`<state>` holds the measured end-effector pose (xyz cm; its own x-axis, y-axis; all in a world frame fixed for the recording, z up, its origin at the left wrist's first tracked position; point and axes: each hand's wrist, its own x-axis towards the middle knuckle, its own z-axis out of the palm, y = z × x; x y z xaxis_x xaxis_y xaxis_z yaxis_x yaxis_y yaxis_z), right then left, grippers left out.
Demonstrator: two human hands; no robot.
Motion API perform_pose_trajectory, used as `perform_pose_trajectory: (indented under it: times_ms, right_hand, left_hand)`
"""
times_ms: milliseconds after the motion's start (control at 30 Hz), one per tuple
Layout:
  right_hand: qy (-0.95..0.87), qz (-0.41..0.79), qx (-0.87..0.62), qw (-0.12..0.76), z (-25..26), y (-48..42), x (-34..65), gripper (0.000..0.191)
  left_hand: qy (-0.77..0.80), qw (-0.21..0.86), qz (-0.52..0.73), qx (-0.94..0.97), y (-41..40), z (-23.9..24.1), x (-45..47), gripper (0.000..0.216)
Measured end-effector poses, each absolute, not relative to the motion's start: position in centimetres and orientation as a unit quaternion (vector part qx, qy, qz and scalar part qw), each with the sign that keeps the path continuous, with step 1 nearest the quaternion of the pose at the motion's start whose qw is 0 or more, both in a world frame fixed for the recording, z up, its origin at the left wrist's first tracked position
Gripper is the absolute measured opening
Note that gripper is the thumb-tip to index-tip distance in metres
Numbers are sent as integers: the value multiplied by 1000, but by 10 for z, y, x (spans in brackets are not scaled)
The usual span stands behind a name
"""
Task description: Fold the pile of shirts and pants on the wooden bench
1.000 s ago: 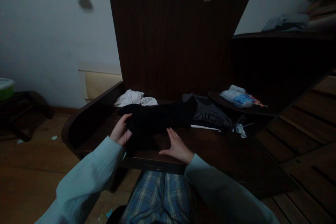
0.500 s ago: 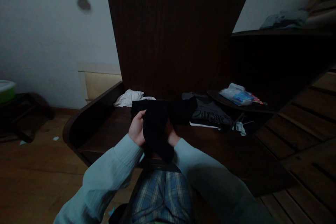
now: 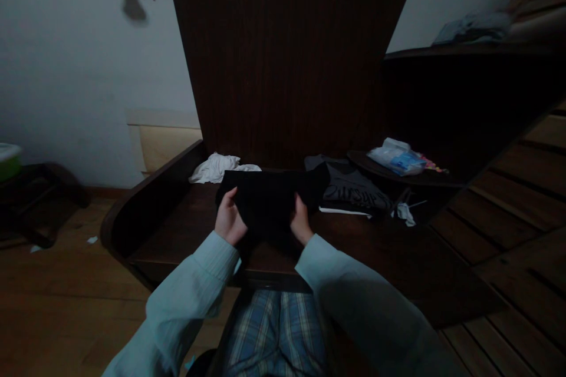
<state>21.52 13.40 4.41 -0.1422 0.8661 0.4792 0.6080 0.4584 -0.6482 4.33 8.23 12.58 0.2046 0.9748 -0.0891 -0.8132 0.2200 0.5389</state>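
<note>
A black garment (image 3: pixel 267 200) lies bunched on the dark wooden surface (image 3: pixel 186 230) in front of me. My left hand (image 3: pixel 229 221) is closed on its left edge. My right hand (image 3: pixel 301 224) is closed on its right side, with the thumb up against the cloth. The two hands hold the cloth stretched between them, about a hand's width apart. Both arms wear light blue sleeves, and plaid trousers show below the surface's front edge.
A white crumpled cloth (image 3: pixel 219 166) lies behind the black garment. A grey printed shirt (image 3: pixel 354 191) lies to the right, with a plastic packet (image 3: pixel 395 159) on a round tray beyond. A tall dark cabinet (image 3: pixel 287 59) stands behind. Wooden slats (image 3: pixel 522 188) run at right.
The hands lifted and gathered the black garment into a narrow bunch, then spread apart again, so the cloth now lies wider between them on the surface.
</note>
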Motion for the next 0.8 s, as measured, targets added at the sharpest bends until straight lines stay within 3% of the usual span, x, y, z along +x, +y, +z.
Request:
perform_pose_trajectory:
  times_ms: [167, 367, 433, 500, 600, 667, 800]
  right_hand:
    - [-589, 220, -503, 593, 79, 132, 254, 25]
    - [-548, 265, -449, 654, 154, 96, 284, 19]
    - [-614, 332, -435, 570, 176, 75, 293, 19]
    - [-721, 426, -407, 366, 190, 55, 301, 23]
    - [-793, 501, -337, 75, 193, 42, 310, 46]
    - [-815, 488, -312, 25, 185, 49, 316, 61]
    - [-839, 444, -308, 65, 167, 79, 335, 74]
  left_hand:
    - [238, 671, 679, 177, 89, 126, 15, 19]
    - [289, 720, 591, 221, 91, 112, 7, 23]
    - [318, 732, 552, 241, 89, 107, 3, 26]
    - [356, 720, 527, 276, 88, 101, -1, 32]
    - [447, 634, 507, 376, 93, 87, -5, 49]
    - [511, 529, 490, 468, 101, 75, -9, 60]
    - [578, 351, 418, 607, 115, 57, -22, 82]
